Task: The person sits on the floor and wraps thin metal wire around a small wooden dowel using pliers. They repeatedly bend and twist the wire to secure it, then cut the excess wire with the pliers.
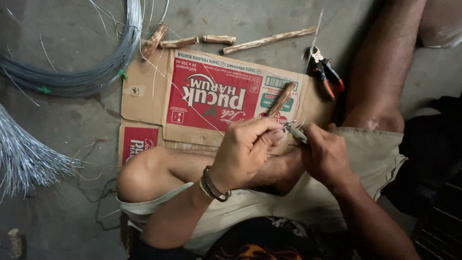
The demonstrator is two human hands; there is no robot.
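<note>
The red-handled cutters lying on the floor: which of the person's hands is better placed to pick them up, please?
Probably the right hand: the red-handled cutters lie directly above it in the head view, but it would first have to free itself of its pliers. The left hand grips a wooden stick.

A floor workshop: wire coils, pliers (bare concrete underfoot).

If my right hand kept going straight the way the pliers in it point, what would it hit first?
Probably the wooden stick held in your left hand. The right hand aims its pliers at the stick's lower end, beside the left fingertips; depth is hard to judge.
</note>
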